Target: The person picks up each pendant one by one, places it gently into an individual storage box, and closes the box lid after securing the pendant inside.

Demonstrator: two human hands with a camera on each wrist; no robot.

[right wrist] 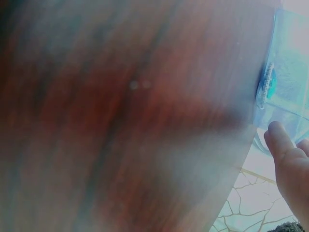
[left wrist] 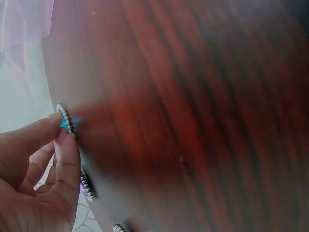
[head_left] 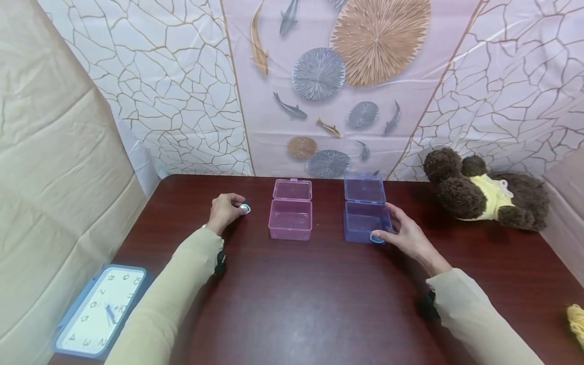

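My left hand pinches a small round blue disc with a silver beaded rim between thumb and forefinger, left of the pink box. That plastic box stands with its lid tipped back. To its right, a blue box also has its lid raised. My right hand holds this box's right side, thumb at the front corner and forefinger by the right rim. Just left of the thumb, low at the blue box's front, shows another blue disc with a beaded rim.
Below the left hand in its wrist view are more beaded-rim pieces. A blue-framed clock lies at the table's left edge. At the back right lies a brown plush toy; something yellow sits at the right edge.
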